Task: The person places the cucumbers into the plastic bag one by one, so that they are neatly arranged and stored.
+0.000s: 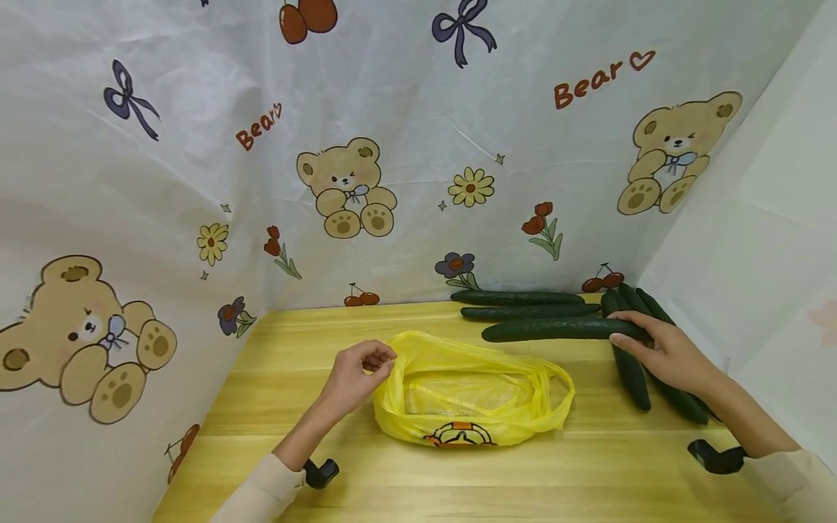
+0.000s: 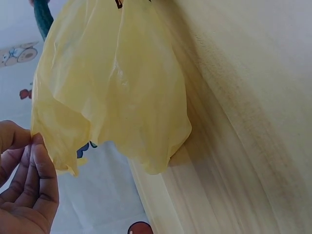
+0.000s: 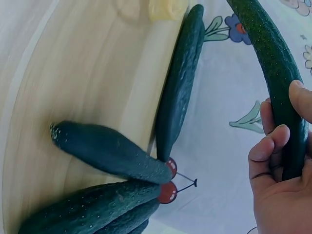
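A yellow plastic bag with a printed orange and black picture stands on the table, its mouth facing up. My left hand pinches its left edge between thumb and forefinger; the left wrist view shows the thin film of the bag hanging from those fingertips. To the right, my right hand grips one end of a dark green cucumber. That cucumber is raised off the table, its free end pointing left towards the bag.
Two cucumbers lie lengthwise along the back edge. Several more cucumbers lie at the right, partly under my right hand. Behind the wooden table hangs a white cloth printed with bears; another white wall closes the right side.
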`<state>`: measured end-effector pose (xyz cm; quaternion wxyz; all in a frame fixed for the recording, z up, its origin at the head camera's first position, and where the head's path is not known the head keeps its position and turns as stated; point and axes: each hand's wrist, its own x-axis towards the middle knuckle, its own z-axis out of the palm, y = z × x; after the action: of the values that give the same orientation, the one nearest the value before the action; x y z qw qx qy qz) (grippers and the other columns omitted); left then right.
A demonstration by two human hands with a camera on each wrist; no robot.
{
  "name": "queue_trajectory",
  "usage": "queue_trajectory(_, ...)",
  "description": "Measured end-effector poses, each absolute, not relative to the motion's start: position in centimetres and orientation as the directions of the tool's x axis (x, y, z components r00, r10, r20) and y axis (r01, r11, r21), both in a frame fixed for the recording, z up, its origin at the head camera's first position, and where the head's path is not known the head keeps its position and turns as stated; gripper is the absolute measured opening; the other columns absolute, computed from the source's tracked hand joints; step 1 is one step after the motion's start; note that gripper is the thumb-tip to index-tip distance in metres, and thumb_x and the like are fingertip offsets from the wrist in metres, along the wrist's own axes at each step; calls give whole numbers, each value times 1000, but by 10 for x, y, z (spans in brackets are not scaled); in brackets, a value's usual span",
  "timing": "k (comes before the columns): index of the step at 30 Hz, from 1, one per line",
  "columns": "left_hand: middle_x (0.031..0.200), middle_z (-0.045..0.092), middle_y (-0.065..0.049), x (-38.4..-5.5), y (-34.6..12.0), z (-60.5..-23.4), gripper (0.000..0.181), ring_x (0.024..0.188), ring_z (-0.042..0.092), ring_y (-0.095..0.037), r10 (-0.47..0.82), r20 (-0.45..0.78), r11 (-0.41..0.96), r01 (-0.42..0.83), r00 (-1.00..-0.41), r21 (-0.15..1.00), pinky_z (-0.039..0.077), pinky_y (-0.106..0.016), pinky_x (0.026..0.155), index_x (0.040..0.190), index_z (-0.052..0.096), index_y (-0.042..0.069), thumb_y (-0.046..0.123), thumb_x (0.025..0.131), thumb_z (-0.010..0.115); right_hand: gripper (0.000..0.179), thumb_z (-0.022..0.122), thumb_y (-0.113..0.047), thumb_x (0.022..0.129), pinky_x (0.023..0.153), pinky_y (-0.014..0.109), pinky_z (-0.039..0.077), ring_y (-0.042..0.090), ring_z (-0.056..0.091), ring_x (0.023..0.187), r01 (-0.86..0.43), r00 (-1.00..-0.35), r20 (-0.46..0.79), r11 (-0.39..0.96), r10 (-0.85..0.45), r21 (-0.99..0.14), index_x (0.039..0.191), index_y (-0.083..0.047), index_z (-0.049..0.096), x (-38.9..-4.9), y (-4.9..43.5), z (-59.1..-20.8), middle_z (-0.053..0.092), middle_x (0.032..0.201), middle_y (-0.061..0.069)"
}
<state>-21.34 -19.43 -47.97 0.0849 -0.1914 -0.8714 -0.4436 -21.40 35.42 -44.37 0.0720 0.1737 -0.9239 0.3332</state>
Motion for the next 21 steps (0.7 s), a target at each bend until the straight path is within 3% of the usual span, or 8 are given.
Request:
queue_trajectory(3,94,76,8,-216,-192,-480,11,83,70,-4,264,323,533,416,-909,736,61,-24,76,108,79,18,12,99,77,40,61,-24,111,50,29,34,2,29,51,-357,-934,240,716,-265,-599,149,-11,58,-209,352,-440,55,82,2)
queue_trajectory(7,93,76,8,-218,-192,-481,12,82,70,-4,256,321,540,410,-912,735,60,-24,76,106,79,20,11,98,78,41,61,-25,111,53,28,35,1,34,58,-355,-935,233,713,-268,-605,150,-13,58,-205,345,-436,66,109,8)
queue_trajectory(10,94,76,8,-218,-192,-481,12,82,70,-5,255,314,540,404,-915,738,60,-24,76,106,79,20,11,99,77,40,61,-24,111,61,25,39,-1,45,73,-369,-929,239,703,-282,-608,150,-15,59,-203,339,-434,67,130,12)
queue_trajectory(12,94,76,8,-218,-192,-481,12,83,70,-6,259,311,539,404,-914,739,60,-24,76,107,79,19,11,99,77,39,61,-24,111,66,21,44,-6,50,81,-374,-927,236,693,-290,-616,149,-15,60,-202,335,-433,67,136,14)
queue_trajectory(14,94,75,8,-218,-192,-481,11,83,70,-6,264,311,537,407,-913,739,60,-24,76,107,79,19,11,99,77,38,62,-23,111,76,18,47,-13,51,102,-386,-922,246,692,-298,-610,148,-15,61,-202,330,-432,67,142,15)
queue_trajectory(16,94,75,7,-218,-192,-480,11,83,70,-6,265,313,538,409,-912,737,60,-24,77,107,78,19,11,99,77,38,63,-22,110,80,16,50,-16,51,108,-396,-918,252,689,-305,-608,147,-14,62,-202,327,-432,67,143,16)
queue_trajectory(21,94,75,8,-219,-192,-480,12,83,70,-6,263,321,540,415,-910,732,61,-24,77,106,78,21,11,99,77,39,64,-22,110,79,19,49,-8,53,100,-408,-913,257,685,-317,-604,148,-14,62,-205,318,-434,70,140,16)
